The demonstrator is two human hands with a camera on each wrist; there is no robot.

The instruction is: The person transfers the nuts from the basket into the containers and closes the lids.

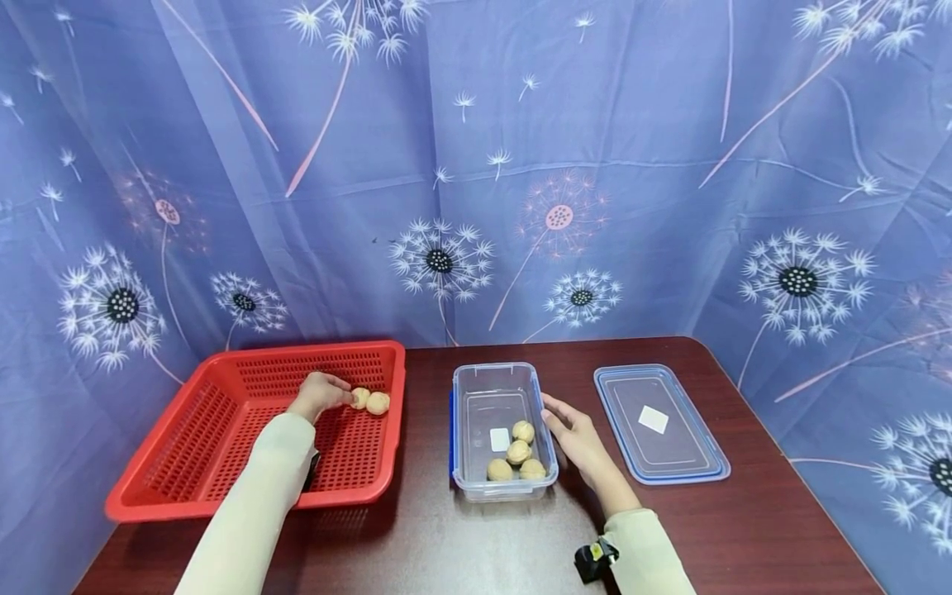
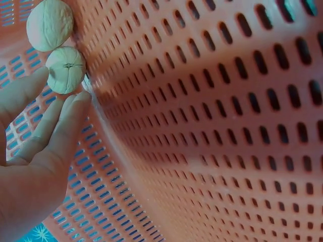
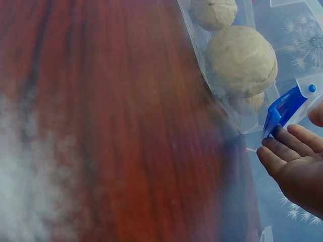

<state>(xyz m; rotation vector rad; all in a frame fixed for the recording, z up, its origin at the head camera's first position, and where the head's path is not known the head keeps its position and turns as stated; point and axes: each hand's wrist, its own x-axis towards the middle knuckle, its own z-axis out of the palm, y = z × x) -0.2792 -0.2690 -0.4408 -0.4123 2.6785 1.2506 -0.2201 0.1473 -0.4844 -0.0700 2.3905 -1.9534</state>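
My left hand (image 1: 323,393) reaches into a red perforated plastic basket (image 1: 119,500). Its thumb and fingertips pinch a walnut (image 2: 65,69) near the basket's wall. A second walnut (image 1: 378,403) lies against that one. At the centre stands a clear plastic box (image 1: 476,376) without its lid, several walnuts (image 1: 518,451) gathered towards its near right corner. Beside the box's right wall is my right hand (image 1: 576,438), fingers loosely extended. In the right wrist view, these fingers touch or nearly touch a blue latch flap (image 3: 287,108) on the box.
To the right, the clear lid (image 1: 662,423) with a blue seal lies flat on the dark wooden table (image 1: 446,545). A blue dandelion-print curtain (image 1: 476,182) hangs behind and along the sides. Another blue flap (image 1: 451,434) hangs at the box's left side.
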